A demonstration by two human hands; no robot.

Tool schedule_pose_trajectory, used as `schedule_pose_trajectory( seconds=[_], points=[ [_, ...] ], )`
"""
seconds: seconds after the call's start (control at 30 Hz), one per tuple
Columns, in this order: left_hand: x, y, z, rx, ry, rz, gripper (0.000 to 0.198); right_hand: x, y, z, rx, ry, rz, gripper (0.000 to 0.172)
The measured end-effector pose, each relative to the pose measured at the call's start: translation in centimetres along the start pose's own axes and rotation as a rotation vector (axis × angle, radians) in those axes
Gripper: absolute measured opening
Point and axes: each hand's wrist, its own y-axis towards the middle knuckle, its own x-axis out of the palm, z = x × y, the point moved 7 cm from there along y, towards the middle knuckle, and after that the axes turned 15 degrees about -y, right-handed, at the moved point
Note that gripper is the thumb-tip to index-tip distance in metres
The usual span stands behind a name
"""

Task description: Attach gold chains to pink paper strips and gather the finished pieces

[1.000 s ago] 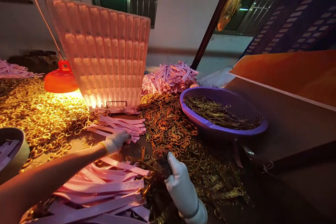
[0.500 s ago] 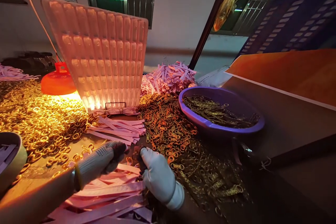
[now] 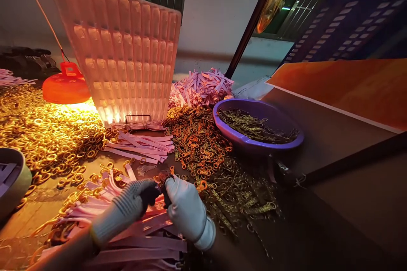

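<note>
My left hand, in a dotted white glove with dark fingertips, is closed in a pinch close to my right fingertips. In a plain white glove, my right hand is also closed, thumb and fingers pressed together. What either hand grips is too small and dark to make out. Beneath them spreads a heap of pink straps, several with gold rings at their ends. A small bundle of pink straps lies just beyond my hands. To the right is a pile of metal clasps.
A large pile of gold rings lies left under a red lamp. Behind stands a ridged translucent panel. A purple basin holds metal pieces; a green bowl holds straps. More straps are heaped at the back.
My hands have come closer together, the left moving right and slightly down. More of the strap heap and its rings shows at left. The view has shifted a little.
</note>
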Motion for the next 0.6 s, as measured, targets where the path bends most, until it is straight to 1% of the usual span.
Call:
schedule_pose_trajectory(
  seconds=[0.1, 0.2, 0.37, 0.43, 0.47, 0.5, 0.53, 0.57, 0.6],
  points=[
    [-0.9, -0.6, 0.4, -0.057, -0.055, 0.062, 0.026, -0.3, -0.1, -0.3, -0.063, 0.026, -0.043, 0.017],
    [-0.8, -1.3, 0.3, -0.111, -0.055, 0.070, 0.030, 0.0, -0.2, -0.7, -0.090, 0.027, -0.078, 0.009],
    [0.6, -1.2, -0.5, 0.007, -0.030, 0.009, 0.028, 0.2, -1.0, -2.6, -0.263, 0.017, 0.043, 0.009],
    [0.7, -1.1, -0.3, 0.023, -0.025, -0.034, 0.028, 0.0, -1.3, -2.9, -0.306, 0.000, 0.087, 0.012],
    [0.3, -1.0, 0.2, 0.024, -0.011, -0.067, 0.027, -0.2, -1.4, -2.9, -0.316, -0.016, 0.113, 0.015],
    [-0.5, -1.1, 0.8, 0.014, 0.005, -0.101, 0.026, -0.6, -1.6, -2.7, -0.313, -0.037, 0.155, 0.017],
    [-1.8, -1.3, 1.2, -0.012, 0.014, -0.114, 0.022, -1.1, -1.8, -2.3, -0.294, -0.066, 0.209, 0.018],
    [-3.5, -1.6, 1.5, -0.049, 0.018, -0.115, 0.018, -1.6, -2.1, -1.7, -0.260, -0.102, 0.268, 0.019],
    [-6.0, -2.1, 1.4, -0.119, -0.024, -0.047, 0.016, -2.1, -2.6, -1.1, -0.216, -0.141, 0.333, 0.019]
  ],
)
